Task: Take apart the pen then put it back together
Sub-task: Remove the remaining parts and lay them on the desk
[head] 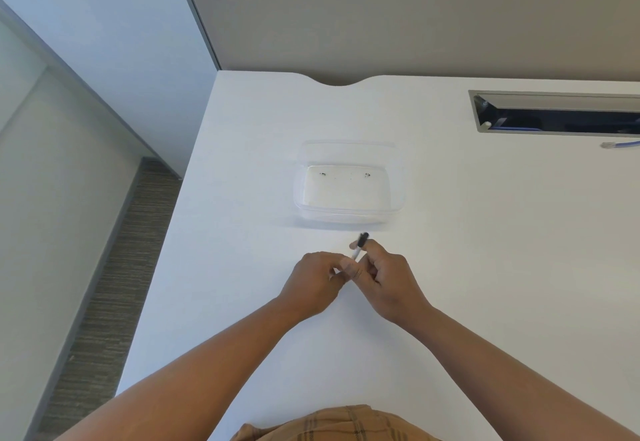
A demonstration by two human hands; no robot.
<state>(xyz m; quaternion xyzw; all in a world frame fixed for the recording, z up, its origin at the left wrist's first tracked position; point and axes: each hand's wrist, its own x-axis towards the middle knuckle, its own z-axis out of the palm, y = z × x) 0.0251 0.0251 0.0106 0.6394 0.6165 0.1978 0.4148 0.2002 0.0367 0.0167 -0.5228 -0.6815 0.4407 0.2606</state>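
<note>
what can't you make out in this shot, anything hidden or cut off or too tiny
- Pen, head view: the lower part is hidden inside the left hand and right hand; whether it is already apart cannot be told.
- Clear container: two dark specks inside, too small to identify.
- Cable slot: cut off by the right edge.
- Blue cable: runs out at the right edge.

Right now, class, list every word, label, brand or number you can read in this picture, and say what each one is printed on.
None can be read.
Clear plastic container: two small dark marks on its floor, too small to tell whether they are text.
Pen, held in the left hand and right hand: no legible print.
</note>
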